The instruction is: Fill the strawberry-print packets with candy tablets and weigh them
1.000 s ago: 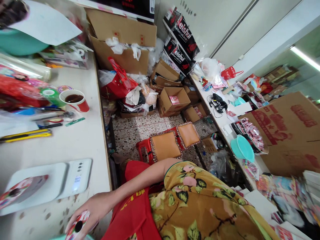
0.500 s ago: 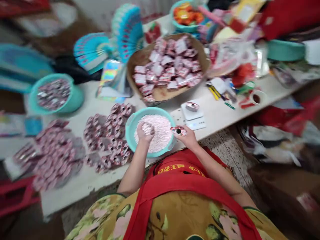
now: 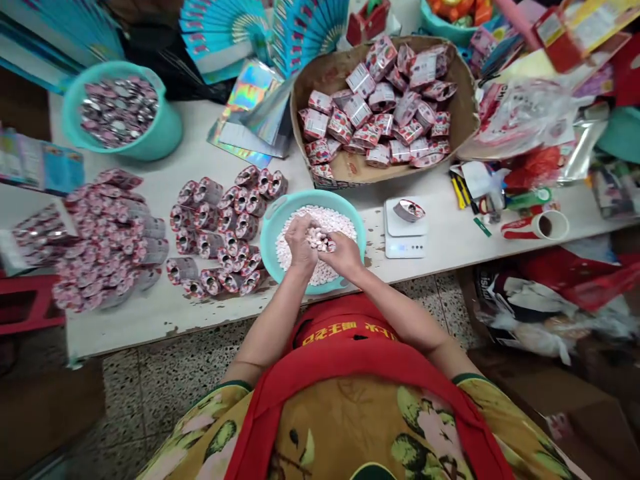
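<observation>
A turquoise basin (image 3: 270, 257) of small pale pink candies (image 3: 325, 273) stands at the table's front edge. Over it, my left hand (image 3: 301, 243) is cupped around a heap of the candies. My right hand (image 3: 346, 257) meets it from the right, its fingers around a small printed packet (image 3: 330, 245) that the candies and fingers mostly cover. Right of the basin, another filled packet (image 3: 410, 210) rests on a white digital scale (image 3: 406, 247). Several upright packets with open tops (image 3: 227, 220) are grouped left of the basin.
Behind the basin is a cardboard box (image 3: 385, 177) of printed packets. A turquoise bucket (image 3: 167, 130) of wrapped pieces and a packet pile (image 3: 107, 240) lie left. Farther right are a paper cup (image 3: 553, 227), a yellow cutter (image 3: 460, 190) and plastic bags (image 3: 530, 120).
My right hand has brought the packet left over the basin to my left hand, which has moved slightly right with its candies. The view has shifted and sharpened.
</observation>
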Tool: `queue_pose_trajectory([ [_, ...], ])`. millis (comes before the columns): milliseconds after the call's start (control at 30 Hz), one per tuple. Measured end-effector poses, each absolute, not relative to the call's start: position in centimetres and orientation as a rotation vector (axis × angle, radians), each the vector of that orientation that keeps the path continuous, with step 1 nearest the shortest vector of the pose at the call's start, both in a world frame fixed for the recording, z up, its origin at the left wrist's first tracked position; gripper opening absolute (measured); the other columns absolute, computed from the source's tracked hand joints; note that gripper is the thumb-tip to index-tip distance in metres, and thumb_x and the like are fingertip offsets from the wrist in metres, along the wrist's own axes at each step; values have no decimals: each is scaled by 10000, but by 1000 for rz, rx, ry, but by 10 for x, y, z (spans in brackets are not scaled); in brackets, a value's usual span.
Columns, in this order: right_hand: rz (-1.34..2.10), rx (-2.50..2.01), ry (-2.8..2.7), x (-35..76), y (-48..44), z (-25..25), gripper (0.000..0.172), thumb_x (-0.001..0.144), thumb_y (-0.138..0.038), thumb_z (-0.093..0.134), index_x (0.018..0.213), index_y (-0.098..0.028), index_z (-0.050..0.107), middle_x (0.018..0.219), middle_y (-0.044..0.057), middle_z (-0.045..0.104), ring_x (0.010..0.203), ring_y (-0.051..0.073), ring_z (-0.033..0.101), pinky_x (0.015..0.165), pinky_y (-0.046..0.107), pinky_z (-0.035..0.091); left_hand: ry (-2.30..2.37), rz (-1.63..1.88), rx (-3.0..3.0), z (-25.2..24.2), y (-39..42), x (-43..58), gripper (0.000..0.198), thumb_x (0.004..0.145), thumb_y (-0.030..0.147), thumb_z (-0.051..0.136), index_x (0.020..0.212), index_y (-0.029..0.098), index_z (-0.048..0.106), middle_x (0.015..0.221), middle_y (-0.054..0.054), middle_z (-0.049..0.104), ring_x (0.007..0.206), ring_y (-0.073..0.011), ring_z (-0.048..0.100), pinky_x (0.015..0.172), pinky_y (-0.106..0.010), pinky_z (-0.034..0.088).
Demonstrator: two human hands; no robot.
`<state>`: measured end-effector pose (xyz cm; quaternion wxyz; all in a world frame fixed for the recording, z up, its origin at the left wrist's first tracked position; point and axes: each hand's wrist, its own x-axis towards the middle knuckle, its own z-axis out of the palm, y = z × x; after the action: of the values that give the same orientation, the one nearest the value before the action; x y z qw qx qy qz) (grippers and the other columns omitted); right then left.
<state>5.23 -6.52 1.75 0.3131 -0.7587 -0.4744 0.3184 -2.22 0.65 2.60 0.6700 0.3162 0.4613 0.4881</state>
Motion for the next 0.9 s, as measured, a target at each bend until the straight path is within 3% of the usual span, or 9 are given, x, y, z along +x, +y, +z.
queue_pose_trajectory([
  [267,850,-2052,-1272,66,-61,19,297,737,-325,699,1004,-196,704,978,52,709,914,230,647,791,312,487,993,1068,682,23,17,-6,381,731,417,756,657,199,453,541,81,452,454,-81,512,495,-218,420],
  [433,821,-2050,-1235,66,-56,19,336,703,-288,712,1027,-197,707,1009,67,717,941,256,657,817,351,503,922,1059,669,21,22,-8,351,727,397,773,697,192,490,575,71,494,488,-84,540,514,-216,428],
  [533,784,-2012,-1268,64,-53,18,346,713,-282,703,1051,-210,704,1039,63,717,970,258,656,839,362,505,922,1061,657,22,23,-10,388,719,430,786,688,195,478,551,79,462,489,-85,536,515,-213,431],
  [700,798,-2036,-1290,63,-47,14,372,706,-288,701,1066,-196,701,1040,69,717,963,262,658,827,361,504,967,1048,659,25,27,-13,436,706,517,795,719,190,506,626,58,532,505,-75,535,501,-214,420],
  [900,812,-1969,-1265,59,-43,10,383,698,-319,702,1060,-195,698,1026,60,720,933,243,659,830,345,496,950,1056,678,30,32,-18,446,733,521,784,699,200,477,537,81,411,483,-77,503,491,-213,392],
])
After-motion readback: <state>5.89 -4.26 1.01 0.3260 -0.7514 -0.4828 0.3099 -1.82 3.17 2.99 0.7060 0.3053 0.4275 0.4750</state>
